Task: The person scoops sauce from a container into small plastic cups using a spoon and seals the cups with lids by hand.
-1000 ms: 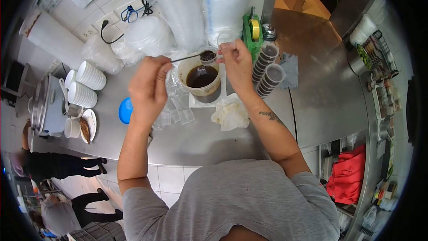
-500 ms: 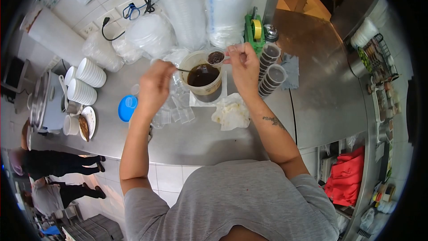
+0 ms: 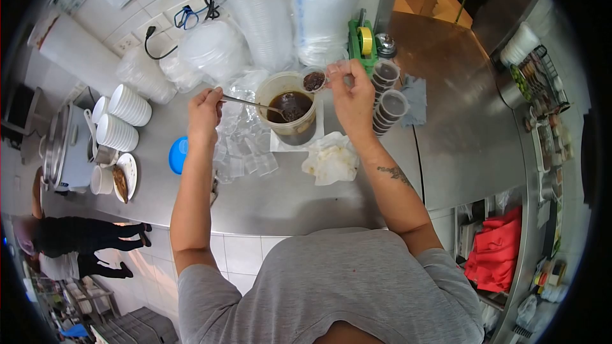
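My left hand (image 3: 205, 114) is closed on the handle of a metal spoon (image 3: 245, 101), whose bowl dips into dark sauce inside a clear plastic tub (image 3: 301, 129). Over the tub's right rim, my right hand (image 3: 350, 92) pinches a small clear cup (image 3: 313, 80) with dark sauce in it. Close to that hand stand stacks of small filled cups (image 3: 391, 107). A crumpled, stained paper towel (image 3: 331, 158) lies below the tub, and empty clear cups (image 3: 242, 154) are spread to its left.
A blue lid (image 3: 178, 155), white cup stacks (image 3: 119, 132) and a plate with food (image 3: 127, 178) are on the left. Bagged containers (image 3: 258, 16) line the back beside a green tape dispenser (image 3: 363, 44). Two people (image 3: 83, 237) stand at the lower left.
The spoon has gone from the small cup down into the tub's sauce. My right hand has shifted slightly right with the cup. At the lower left, one person has moved behind the other.
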`<action>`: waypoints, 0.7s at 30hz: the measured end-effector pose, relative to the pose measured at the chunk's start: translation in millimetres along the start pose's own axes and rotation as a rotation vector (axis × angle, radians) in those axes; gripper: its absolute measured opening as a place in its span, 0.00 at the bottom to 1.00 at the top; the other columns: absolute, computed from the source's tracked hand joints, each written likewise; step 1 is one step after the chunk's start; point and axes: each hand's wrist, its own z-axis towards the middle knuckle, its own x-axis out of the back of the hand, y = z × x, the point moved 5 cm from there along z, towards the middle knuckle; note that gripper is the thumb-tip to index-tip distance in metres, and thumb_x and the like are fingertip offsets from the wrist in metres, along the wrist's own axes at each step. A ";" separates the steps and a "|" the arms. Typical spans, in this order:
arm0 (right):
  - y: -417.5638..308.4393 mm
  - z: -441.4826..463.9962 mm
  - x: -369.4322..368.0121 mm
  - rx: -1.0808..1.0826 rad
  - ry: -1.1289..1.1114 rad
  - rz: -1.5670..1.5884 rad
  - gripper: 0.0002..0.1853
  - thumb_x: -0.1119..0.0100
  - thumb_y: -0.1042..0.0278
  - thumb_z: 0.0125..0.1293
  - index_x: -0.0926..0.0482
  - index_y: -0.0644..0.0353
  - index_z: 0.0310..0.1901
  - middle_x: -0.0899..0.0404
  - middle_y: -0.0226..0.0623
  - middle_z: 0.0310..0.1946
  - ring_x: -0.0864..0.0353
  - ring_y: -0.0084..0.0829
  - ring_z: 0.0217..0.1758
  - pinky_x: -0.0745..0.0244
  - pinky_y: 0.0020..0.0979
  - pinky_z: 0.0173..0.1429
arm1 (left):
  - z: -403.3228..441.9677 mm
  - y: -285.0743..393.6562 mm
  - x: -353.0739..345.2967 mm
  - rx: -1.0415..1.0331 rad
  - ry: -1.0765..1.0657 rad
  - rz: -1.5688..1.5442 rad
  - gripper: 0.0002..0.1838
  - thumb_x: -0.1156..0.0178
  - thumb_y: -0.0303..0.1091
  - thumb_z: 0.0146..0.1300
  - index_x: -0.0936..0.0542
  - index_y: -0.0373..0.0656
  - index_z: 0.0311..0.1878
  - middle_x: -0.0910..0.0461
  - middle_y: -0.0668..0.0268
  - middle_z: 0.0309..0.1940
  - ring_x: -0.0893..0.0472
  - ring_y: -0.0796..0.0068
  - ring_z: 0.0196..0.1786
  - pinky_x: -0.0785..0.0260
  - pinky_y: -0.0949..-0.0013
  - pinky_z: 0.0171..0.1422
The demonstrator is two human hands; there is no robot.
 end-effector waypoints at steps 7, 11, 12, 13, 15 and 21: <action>-0.2 4.1 -1.6 0.023 -0.031 -0.057 0.07 0.43 0.75 0.65 0.29 0.68 0.33 0.23 0.39 0.33 0.23 0.25 0.31 0.21 0.25 0.31 | 10.5 -0.5 26.1 0.006 0.105 -0.157 0.12 0.41 0.34 0.61 0.27 0.44 0.23 0.34 0.76 0.14 0.42 0.88 0.13 0.56 0.79 0.16; 0.4 0.7 -11.1 0.001 -0.106 -0.070 0.06 0.44 0.75 0.67 0.28 0.67 0.34 0.23 0.35 0.35 0.22 0.20 0.37 0.19 0.23 0.39 | 16.1 15.3 37.5 -0.022 0.144 -0.225 0.12 0.41 0.33 0.61 0.27 0.43 0.22 0.35 0.75 0.14 0.42 0.86 0.13 0.55 0.77 0.16; 1.2 0.5 -13.7 -0.016 -0.108 -0.076 0.06 0.44 0.74 0.67 0.28 0.67 0.34 0.23 0.35 0.35 0.22 0.21 0.38 0.19 0.23 0.39 | 17.5 21.2 38.9 -0.049 0.165 -0.225 0.12 0.41 0.33 0.61 0.28 0.43 0.23 0.34 0.75 0.14 0.42 0.85 0.13 0.56 0.77 0.16; 2.4 -0.1 -16.9 -0.034 -0.111 -0.081 0.06 0.44 0.74 0.67 0.28 0.67 0.34 0.23 0.35 0.35 0.22 0.21 0.38 0.19 0.23 0.38 | 14.9 31.7 35.9 -0.080 0.169 -0.206 0.12 0.42 0.33 0.62 0.27 0.43 0.23 0.35 0.75 0.15 0.43 0.86 0.13 0.55 0.77 0.17; 4.1 -1.8 -23.2 -0.034 -0.094 -0.073 0.07 0.43 0.74 0.66 0.29 0.67 0.33 0.23 0.37 0.33 0.22 0.22 0.36 0.20 0.24 0.34 | 4.6 54.6 24.9 -0.141 0.180 -0.167 0.12 0.43 0.34 0.64 0.27 0.45 0.24 0.36 0.75 0.15 0.44 0.87 0.14 0.55 0.78 0.18; 13.2 -2.3 -28.4 -0.084 -0.043 0.036 0.07 0.43 0.75 0.65 0.30 0.65 0.31 0.23 0.38 0.31 0.22 0.24 0.33 0.21 0.25 0.30 | -68.7 113.4 -35.3 -0.826 0.118 0.406 0.07 0.43 0.29 0.65 0.23 0.36 0.32 0.32 0.66 0.17 0.31 0.76 0.21 0.42 0.70 0.26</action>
